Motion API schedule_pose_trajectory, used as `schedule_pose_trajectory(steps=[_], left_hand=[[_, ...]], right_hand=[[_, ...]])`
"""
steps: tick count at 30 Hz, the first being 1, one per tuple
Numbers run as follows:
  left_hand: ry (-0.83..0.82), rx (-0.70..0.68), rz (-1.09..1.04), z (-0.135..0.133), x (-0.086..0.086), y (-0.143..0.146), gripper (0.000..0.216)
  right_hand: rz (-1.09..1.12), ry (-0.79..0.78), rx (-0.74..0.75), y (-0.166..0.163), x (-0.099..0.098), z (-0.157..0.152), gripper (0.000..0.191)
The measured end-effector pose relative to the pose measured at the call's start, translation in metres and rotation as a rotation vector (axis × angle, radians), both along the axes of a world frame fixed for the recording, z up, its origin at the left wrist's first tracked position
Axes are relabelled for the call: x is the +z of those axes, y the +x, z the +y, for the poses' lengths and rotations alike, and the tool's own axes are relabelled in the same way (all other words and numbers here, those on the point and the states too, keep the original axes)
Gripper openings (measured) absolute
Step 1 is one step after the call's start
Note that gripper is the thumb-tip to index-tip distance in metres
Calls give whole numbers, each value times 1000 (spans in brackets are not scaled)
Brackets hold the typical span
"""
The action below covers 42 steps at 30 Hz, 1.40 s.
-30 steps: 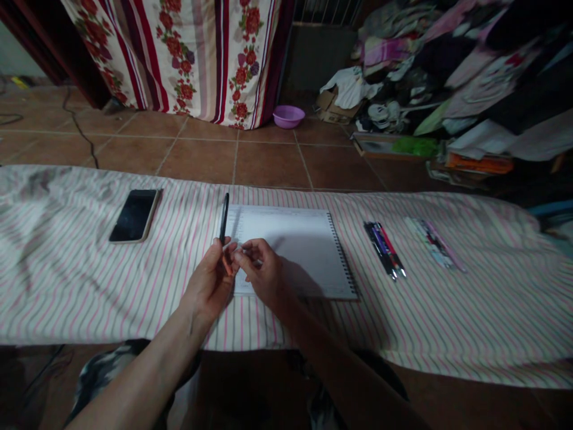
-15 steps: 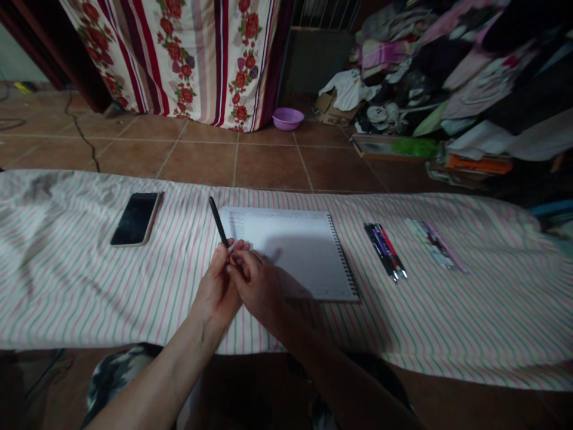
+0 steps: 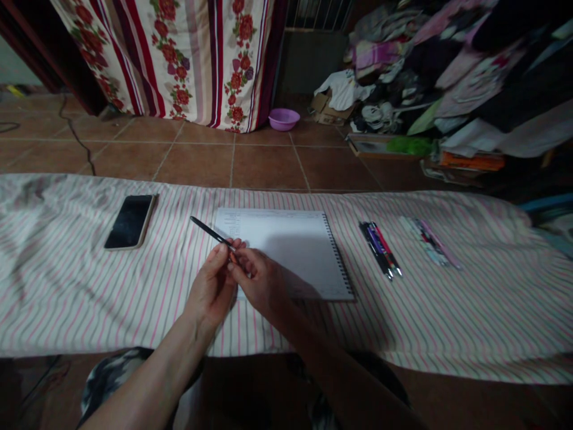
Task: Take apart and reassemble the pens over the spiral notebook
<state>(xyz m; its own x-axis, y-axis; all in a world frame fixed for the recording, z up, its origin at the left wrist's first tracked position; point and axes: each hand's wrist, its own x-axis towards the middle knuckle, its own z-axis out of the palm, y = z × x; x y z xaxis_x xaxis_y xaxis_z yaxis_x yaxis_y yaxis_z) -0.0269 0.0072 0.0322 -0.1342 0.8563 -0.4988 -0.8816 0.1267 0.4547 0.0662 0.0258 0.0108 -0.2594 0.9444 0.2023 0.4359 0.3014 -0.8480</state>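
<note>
A black pen [image 3: 206, 228] slants up to the left out of my two hands, above the left edge of a spiral notebook [image 3: 290, 239]. My left hand [image 3: 215, 275] is closed, its thumb and fingers pinching the pen's shaft. Close beside it, my right hand [image 3: 257, 275] is closed around the pen's lower end, where a bit of orange shows between the fingers. What lies inside the right fingers is partly hidden. The notebook lies open at a mostly white page, its wire binding on the right and faint print at the upper left.
On the striped cloth [image 3: 67, 286], a phone [image 3: 131, 222] lies to the left. Right of the notebook are a group of dark, purple and red pens [image 3: 380, 249] and a second group of pale pens [image 3: 430, 242]. Beyond, a purple basin [image 3: 283, 120] stands on the tiled floor.
The pen has tipped from steep to a flatter slant, its top end swinging left and down. Both hands remain closed on it. The whole view has shifted slightly.
</note>
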Motion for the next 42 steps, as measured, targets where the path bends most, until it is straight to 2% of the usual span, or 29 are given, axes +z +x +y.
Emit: schedule_pose_trajectory(steps=[3, 11, 18, 29, 33, 37, 42], left_hand=[[0, -24, 43, 0, -1, -3, 7], [-3, 16, 73, 5, -4, -12, 5], [-98, 45, 106, 6, 3, -13, 11], [15, 14, 193, 1, -2, -24, 13], [36, -42, 262, -3, 0, -32, 12], [46, -57, 336, -6, 1, -38, 8], [39, -65, 400, -8, 0, -40, 12]], right_hand=[[25, 10, 11, 2, 0, 0, 13], [106, -41, 60, 2, -3, -1, 13], [153, -85, 52, 4, -10, -2, 13], [122, -62, 60, 9, -4, 0, 14], [233, -155, 99, 9, -6, 0, 17], [386, -302, 109, 8, -11, 0, 30], [400, -261, 119, 6, -15, 0, 28]])
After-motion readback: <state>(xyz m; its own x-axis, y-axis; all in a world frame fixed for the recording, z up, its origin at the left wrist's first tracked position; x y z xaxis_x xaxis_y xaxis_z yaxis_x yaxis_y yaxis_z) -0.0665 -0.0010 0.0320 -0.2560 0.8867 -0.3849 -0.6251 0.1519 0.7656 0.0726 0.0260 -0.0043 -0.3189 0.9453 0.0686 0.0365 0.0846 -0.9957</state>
